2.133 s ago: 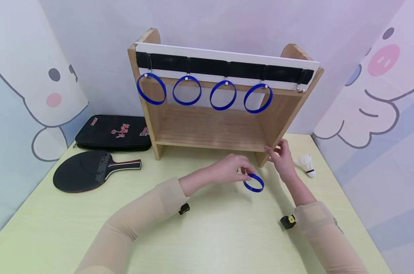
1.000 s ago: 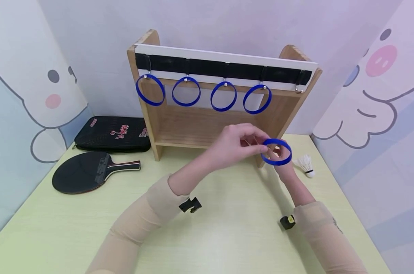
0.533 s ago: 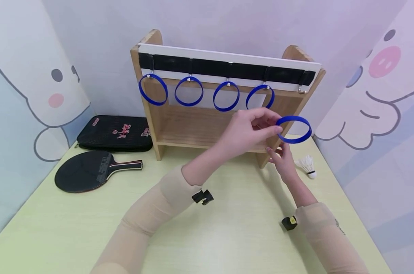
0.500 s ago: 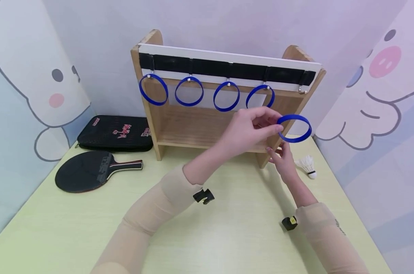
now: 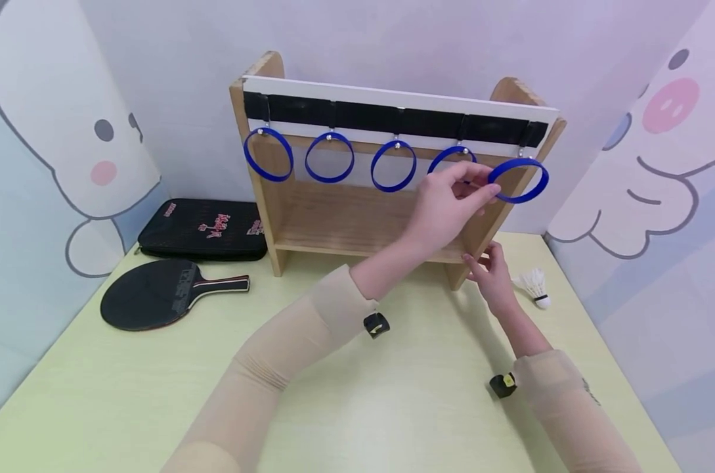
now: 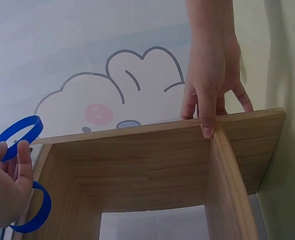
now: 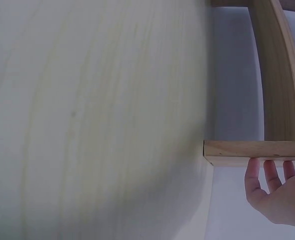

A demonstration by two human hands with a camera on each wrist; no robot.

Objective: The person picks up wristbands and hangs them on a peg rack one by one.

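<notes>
My left hand (image 5: 446, 203) pinches a thin blue ring (image 5: 519, 161) between thumb and fingers. In the head view the ring overlaps the rightmost metal hook; whether it touches the hook I cannot tell. More blue rings (image 5: 268, 176) hang from the other hooks along a black strip (image 5: 363, 116) on a white board. This board spans the top front of a wooden shelf (image 5: 357, 220). Low on the shelf's right side panel, my right hand (image 5: 496, 279) grips its edge. The left wrist view shows that thumb at the inner board, with the other fingers outside the panel (image 6: 137, 165).
A table tennis bat (image 5: 150, 295) and a black printed case (image 5: 206, 230) lie at the left of the pale table (image 5: 363, 420). A shuttlecock (image 5: 534, 287) lies right of the shelf. Cartoon-printed walls (image 5: 647, 197) enclose the back and sides.
My left hand has carried the blue ring up and to the right, from low in front of the shelf to the rightmost hook. The right hand stays on the side panel.
</notes>
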